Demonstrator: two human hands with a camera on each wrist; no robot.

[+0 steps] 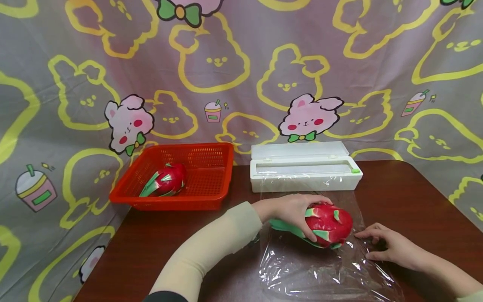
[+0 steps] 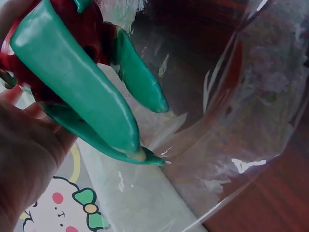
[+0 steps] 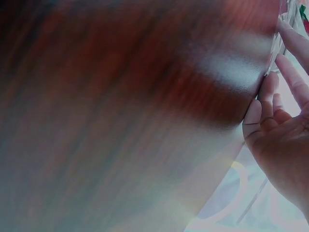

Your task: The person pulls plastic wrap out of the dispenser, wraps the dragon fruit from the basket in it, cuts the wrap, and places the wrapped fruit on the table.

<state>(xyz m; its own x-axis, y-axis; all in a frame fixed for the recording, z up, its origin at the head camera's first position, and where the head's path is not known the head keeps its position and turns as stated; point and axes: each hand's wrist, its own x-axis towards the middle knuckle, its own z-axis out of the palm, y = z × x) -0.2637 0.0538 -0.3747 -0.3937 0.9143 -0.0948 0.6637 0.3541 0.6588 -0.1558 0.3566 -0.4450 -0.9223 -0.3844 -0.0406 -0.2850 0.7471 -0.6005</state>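
My left hand [image 1: 291, 211] grips a red dragon fruit [image 1: 333, 224] with green scales, over a sheet of clear plastic wrap [image 1: 302, 270]. In the left wrist view, the long green leaf tips [image 2: 77, 82] point away from the palm, with the wrap behind them. At the right edge of the wrap is my right hand [image 1: 396, 248], thumb and fingers apart, fingertips at the film. The right wrist view shows its fingers [image 3: 294, 82] loosely extended beside a strip of film. The wrap runs back to a white dispenser box [image 1: 305, 183] with its lid raised.
A red plastic basket [image 1: 170, 204] stands at the back left, holding a second dragon fruit [image 1: 171, 178]. A green piece [image 1: 355, 170] sits at the box's right end. Behind the brown table [image 1: 407, 197] hangs a patterned cloth [image 1: 241, 50].
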